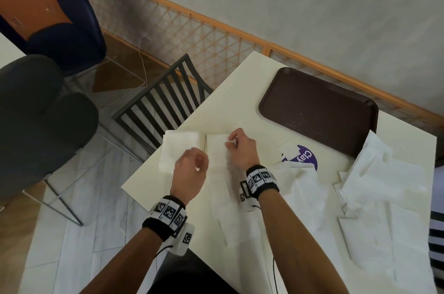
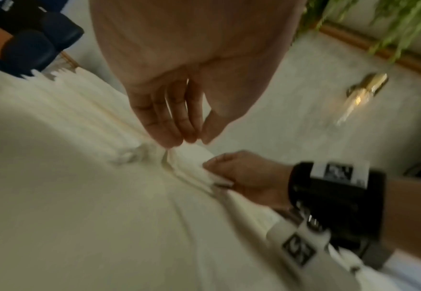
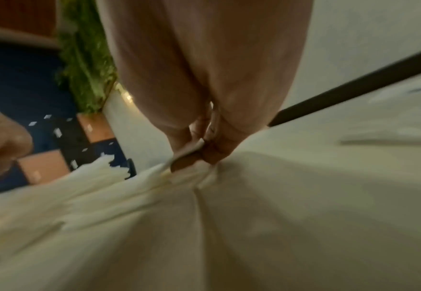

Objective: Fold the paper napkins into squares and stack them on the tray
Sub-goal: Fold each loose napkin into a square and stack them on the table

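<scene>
Left hand (image 1: 191, 166) hovers, fingers relaxed; right hand (image 1: 240, 147) pinches a white paper napkin (image 1: 217, 149) near the desk's (image 1: 240, 91) left edge — dark brown plastic tray (image 1: 317, 111) bare, far corner. Stacking not begun.

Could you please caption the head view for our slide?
Right hand pinches a napkin corner; left hand hovers; brown tray bare.
</scene>
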